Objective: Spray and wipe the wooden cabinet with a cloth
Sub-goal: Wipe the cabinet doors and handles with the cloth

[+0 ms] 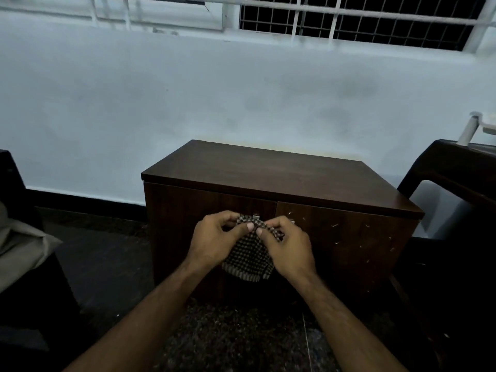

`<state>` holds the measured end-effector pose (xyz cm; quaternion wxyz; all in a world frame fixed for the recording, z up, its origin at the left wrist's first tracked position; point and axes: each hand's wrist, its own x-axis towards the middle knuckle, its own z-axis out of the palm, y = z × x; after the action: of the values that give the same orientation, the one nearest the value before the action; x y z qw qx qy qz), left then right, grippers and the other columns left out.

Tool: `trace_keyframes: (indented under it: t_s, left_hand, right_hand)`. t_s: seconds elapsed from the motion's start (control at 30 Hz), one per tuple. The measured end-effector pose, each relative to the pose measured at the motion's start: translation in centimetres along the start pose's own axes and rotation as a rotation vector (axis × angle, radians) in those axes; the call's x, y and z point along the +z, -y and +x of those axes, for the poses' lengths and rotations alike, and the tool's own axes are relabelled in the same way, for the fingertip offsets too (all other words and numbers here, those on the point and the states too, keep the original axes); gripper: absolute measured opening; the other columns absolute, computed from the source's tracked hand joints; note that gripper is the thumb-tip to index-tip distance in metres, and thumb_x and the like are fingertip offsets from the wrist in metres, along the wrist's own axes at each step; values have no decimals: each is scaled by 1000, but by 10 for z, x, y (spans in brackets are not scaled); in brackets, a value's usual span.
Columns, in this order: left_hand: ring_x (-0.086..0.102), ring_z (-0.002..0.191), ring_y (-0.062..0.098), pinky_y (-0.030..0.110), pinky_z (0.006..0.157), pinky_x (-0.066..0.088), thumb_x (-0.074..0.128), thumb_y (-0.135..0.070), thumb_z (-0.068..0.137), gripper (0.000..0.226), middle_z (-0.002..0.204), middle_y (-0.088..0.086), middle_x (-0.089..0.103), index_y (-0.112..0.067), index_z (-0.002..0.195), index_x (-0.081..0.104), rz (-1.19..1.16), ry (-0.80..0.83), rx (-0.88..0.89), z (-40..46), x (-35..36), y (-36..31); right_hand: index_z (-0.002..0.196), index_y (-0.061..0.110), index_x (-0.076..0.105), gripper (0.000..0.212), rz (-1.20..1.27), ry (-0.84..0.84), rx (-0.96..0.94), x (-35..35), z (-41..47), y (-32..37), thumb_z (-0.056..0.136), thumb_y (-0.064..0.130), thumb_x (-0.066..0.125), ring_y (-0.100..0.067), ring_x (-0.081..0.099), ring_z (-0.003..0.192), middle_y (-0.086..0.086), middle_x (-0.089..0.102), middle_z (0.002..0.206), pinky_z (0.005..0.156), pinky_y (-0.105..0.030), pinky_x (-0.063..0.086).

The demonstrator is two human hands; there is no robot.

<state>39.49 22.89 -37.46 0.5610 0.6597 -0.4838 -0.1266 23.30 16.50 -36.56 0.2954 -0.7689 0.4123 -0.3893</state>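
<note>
Currently cloth [248, 257] held in air before cabinet [268, 181] doors, not on any surface. Left hand [214, 242] and right hand [288, 249] both pinch its top edge, thumbs against curled fingers [251, 226]; remainder hangs limp below. Judgement: checked weave is light, soft, floppy, no stiffness; bunches easily, unlikely to slip. Best hold: gather into folded pad, grip across back. Cabinet top looks smooth, hard, dark wood. Pale flecks on right door. No spray bottle in view.

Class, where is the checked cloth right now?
Centre of the head view: the cloth hangs between the left hand and right hand, before the cabinet doors.
</note>
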Motion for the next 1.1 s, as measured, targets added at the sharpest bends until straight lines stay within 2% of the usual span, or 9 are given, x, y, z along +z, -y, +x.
trace_keyframes:
  t_s: [0.07,0.17,0.27,0.4,0.6,0.77,0.9,1.0,1.1]
  left_hand:
    - [73,79,2,34,78,62,79,-39,83,16,83,-11,78,-28,94,79,-37,-76,-57,6,4,2]
    - [72,75,1,34,73,62,76,-53,81,27,79,-14,77,-29,92,78,23,-174,-148,14,15,5]
    - [71,76,4,35,72,61,73,-61,79,32,78,-16,73,-31,88,75,130,-214,-189,16,23,8]
    - [70,77,4,38,72,61,73,-56,81,24,78,-17,72,-34,87,71,147,-193,-192,9,30,20]
    - [69,74,0,38,71,62,76,-52,80,18,76,-20,72,-35,86,73,151,-153,-220,-15,37,37]
    - [71,73,-2,36,71,62,69,-63,71,34,77,-21,75,-35,89,75,3,-241,-140,2,36,17]
    - [72,74,2,39,72,62,76,-58,74,28,76,-17,75,-33,87,76,24,-230,-183,18,35,15]
    - [72,72,2,38,70,62,79,-51,78,21,75,-17,75,-32,85,75,23,-204,-174,12,36,26]
    - [71,72,2,39,69,62,80,-47,79,18,76,-17,75,-31,86,75,58,-164,-174,-5,41,45]
  right_hand:
    - [102,33,67,15,-16,-72,12,7,9,4,91,43,70,-4,68,82,16,71,89,70,-36,60]
    - [103,34,64,18,-47,-135,87,16,20,12,91,46,68,-11,67,89,15,68,92,72,-28,50]
    - [98,34,64,16,-90,-182,149,24,20,10,91,49,66,-11,63,84,17,61,85,69,-27,46]
    - [98,33,66,14,-16,-208,196,38,11,-5,91,45,69,-12,67,85,16,63,86,74,-35,58]
    - [93,33,69,12,73,-158,301,52,-5,-29,87,43,73,-7,69,85,13,74,93,75,-41,62]
    - [95,29,73,16,126,-226,170,28,12,-12,87,43,74,-5,70,88,14,75,91,78,-36,61]
    - [96,30,72,23,-37,-165,206,20,30,5,86,50,72,-15,70,96,10,75,98,82,-35,58]
    - [97,30,72,23,-55,-115,207,20,24,-2,86,50,72,-13,69,96,10,75,101,82,-33,58]
    - [96,29,74,18,-38,-83,213,32,9,-23,87,45,74,-10,70,91,10,76,96,77,-32,59]
